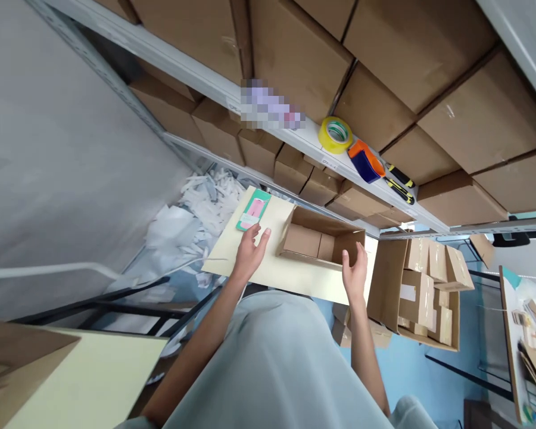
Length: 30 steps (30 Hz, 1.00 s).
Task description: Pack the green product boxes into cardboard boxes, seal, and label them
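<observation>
The left hand (250,253) rests open and empty, fingers loose, just short of the packet (254,210) at the desk's (295,277) far left edge. The right hand (355,271), also open, is at the box's (321,238) near right corner. A careless nudge could knock the packet off.

So I've got a small brown cardboard box (315,241) sitting upright with its top open on the pale tabletop (290,277). Near its left side, a flat green packet (253,210) with a pink insert lies face up.
</observation>
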{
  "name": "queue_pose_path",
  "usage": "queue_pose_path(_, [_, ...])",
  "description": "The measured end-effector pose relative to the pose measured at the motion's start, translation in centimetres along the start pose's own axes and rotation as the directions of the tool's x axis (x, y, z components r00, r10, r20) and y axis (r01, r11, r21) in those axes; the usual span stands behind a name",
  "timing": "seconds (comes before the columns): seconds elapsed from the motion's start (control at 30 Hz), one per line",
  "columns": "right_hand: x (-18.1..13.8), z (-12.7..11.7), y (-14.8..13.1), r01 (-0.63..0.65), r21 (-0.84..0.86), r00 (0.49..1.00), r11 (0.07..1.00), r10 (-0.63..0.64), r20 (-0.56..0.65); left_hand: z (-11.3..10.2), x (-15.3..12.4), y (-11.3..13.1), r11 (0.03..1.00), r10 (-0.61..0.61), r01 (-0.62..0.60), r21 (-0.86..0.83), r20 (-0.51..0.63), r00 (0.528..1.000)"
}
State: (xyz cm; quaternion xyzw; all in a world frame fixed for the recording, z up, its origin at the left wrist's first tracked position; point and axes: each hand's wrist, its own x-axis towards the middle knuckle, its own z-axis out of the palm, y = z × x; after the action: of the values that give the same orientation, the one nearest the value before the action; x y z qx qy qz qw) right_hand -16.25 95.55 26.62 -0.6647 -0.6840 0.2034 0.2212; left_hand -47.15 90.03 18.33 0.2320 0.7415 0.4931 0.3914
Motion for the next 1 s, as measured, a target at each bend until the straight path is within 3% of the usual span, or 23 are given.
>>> queue_pose_path(0.1, [2.1,0.9,-1.3,0.018,-0.147,0.999,0.989,-0.025,-0.046,-0.9,0.2,0.4,1.000,0.013,-0.013,0.003,-0.016,1.000])
queue_pose_path(0.17, [3.3,1.1,-0.7,-0.067,-0.228,0.994,0.971,0.046,-0.099,-0.8,-0.2,0.9,0.999,0.055,-0.055,-0.004,0.044,0.998])
queue_pose_path(0.27, [4.1,0.4,1.1,-0.173,-0.348,0.985,0.921,0.154,-0.083,0.3,-1.3,1.8,0.990,0.126,-0.135,0.044,0.170,0.977])
queue_pose_path(0.47, [1.7,-1.5,2.6,-0.257,-0.579,0.954,0.773,0.298,-0.024,1.4,-2.0,2.7,0.979,0.107,-0.144,0.147,0.234,0.966])
queue_pose_path(0.63, [-0.8,-2.6,1.6,-0.211,-0.496,0.976,0.842,0.207,-0.065,-1.5,-1.2,2.8,0.979,0.016,-0.072,0.189,0.278,0.960])
queue_pose_path(0.8, [-1.0,-5.8,-1.2,-0.119,-0.365,0.993,0.923,0.111,-0.041,-4.1,-3.2,3.2,0.988,-0.020,-0.001,0.156,0.139,0.990])
queue_pose_path(0.93, [-0.4,-7.2,-3.3,0.000,-0.239,0.998,0.971,0.014,0.056,-6.4,-7.5,2.7,0.999,0.014,-0.010,0.046,-0.071,0.997])
queue_pose_path(1.0, [-0.2,-6.8,-3.9,0.078,-0.123,0.985,0.989,-0.057,0.163,-8.3,-10.5,2.0,1.000,0.006,-0.006,0.001,-0.189,0.982])
